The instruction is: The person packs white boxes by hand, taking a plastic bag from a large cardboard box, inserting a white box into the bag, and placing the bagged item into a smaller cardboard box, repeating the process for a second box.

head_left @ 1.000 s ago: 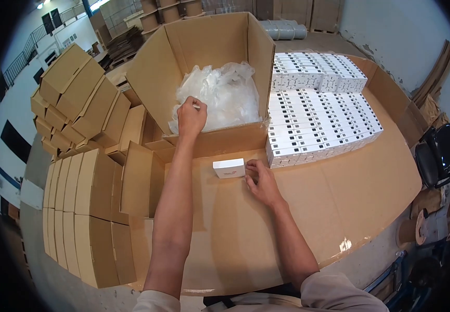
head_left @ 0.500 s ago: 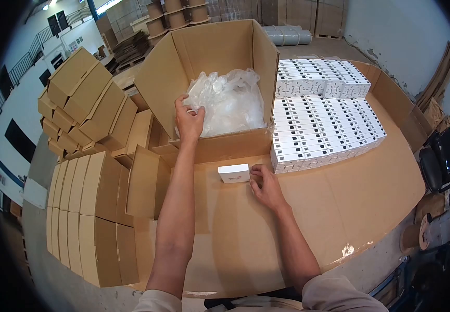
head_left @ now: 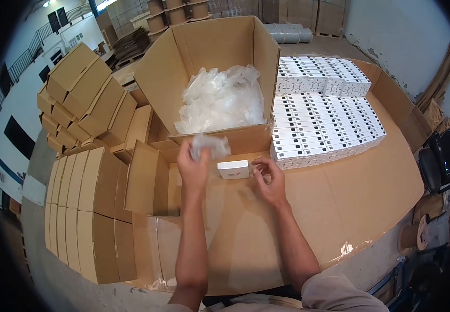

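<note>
A clear plastic bag (head_left: 213, 146), blurred by motion, is held in my left hand (head_left: 193, 164) in front of the big carton. Just right of a small white box (head_left: 233, 169), my right hand (head_left: 269, 182) has its fingers apart and curved, with nothing between them. The white box stands on the cardboard-covered table (head_left: 339, 208), dark print on its front. Behind it, the large open carton (head_left: 209, 47) holds a heap of clear plastic bags (head_left: 225, 99).
Rows of stacked white boxes (head_left: 329, 125) fill the back right. An open brown box (head_left: 147, 179) sits left of my left forearm. Brown cartons (head_left: 84, 208) are piled at the left. A black chair (head_left: 441, 158) stands beyond the table's right side.
My left hand has come out of the big carton toward me, with a plastic bag now in it. My right hand has barely moved beside the small white box.
</note>
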`<state>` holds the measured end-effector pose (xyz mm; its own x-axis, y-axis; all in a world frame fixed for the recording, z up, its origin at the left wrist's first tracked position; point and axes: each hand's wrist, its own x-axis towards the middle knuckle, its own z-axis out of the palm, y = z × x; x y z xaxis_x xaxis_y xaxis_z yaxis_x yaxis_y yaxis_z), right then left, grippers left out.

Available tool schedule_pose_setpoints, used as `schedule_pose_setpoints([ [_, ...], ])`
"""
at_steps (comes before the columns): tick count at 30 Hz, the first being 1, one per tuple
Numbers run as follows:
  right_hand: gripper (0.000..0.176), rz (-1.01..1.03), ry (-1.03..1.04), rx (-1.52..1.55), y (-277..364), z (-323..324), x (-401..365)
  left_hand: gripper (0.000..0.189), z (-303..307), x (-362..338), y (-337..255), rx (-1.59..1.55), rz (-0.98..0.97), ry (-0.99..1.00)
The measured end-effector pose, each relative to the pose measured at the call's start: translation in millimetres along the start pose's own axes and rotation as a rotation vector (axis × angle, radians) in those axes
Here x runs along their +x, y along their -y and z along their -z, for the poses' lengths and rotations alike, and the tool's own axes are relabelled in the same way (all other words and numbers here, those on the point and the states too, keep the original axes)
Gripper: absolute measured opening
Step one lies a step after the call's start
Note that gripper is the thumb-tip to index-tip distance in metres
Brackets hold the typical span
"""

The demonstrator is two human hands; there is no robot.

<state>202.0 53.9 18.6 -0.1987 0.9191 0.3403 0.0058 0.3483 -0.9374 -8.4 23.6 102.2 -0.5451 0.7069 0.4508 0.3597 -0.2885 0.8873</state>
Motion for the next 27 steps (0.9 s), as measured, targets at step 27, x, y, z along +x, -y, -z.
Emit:
schedule_pose_setpoints([
  [27,0.022,-0.051,0.019,0.121,6,-16,-12,0.015,-18,-109,46,-0.363,0.191,0.091],
])
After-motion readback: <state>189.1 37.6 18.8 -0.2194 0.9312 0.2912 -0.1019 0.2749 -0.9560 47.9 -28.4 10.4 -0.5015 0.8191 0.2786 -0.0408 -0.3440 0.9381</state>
